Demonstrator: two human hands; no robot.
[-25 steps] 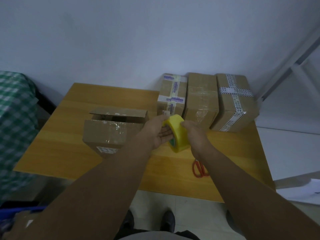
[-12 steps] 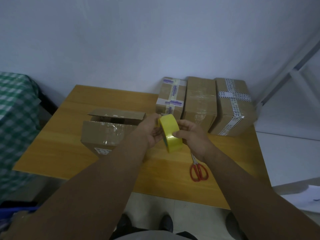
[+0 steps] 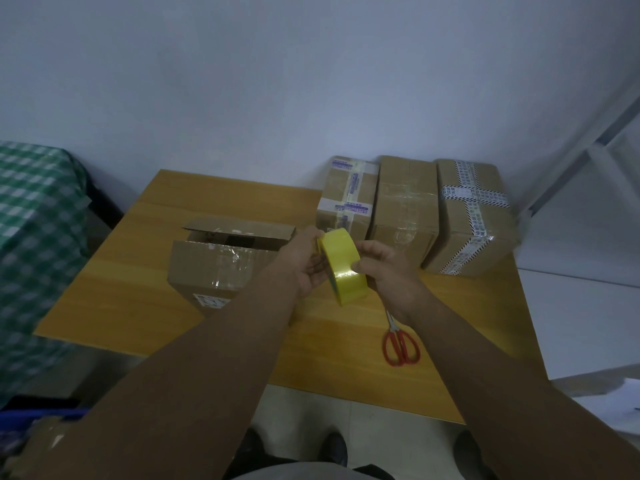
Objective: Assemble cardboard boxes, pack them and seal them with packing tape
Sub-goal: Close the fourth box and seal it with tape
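A yellow roll of packing tape (image 3: 343,268) is held upright above the wooden table (image 3: 138,289), between both hands. My left hand (image 3: 303,263) grips its left side with fingers curled into the core. My right hand (image 3: 388,268) holds its right side, the thumb pressing on the outer tape surface. To the left stands a cardboard box (image 3: 214,261) with one top flap raised and its top open. Three sealed boxes (image 3: 405,209) stand in a row at the back of the table.
Red-handled scissors (image 3: 400,346) lie on the table below my right wrist. A green checked cloth (image 3: 31,237) covers something at the left. A white metal frame (image 3: 588,147) rises at the right. White paper (image 3: 620,403) lies at the lower right, my shoes on the floor below.
Both hands have lifted the tape roll slightly and turned it. The view shifted, so the scissors under my right wrist now show fully.
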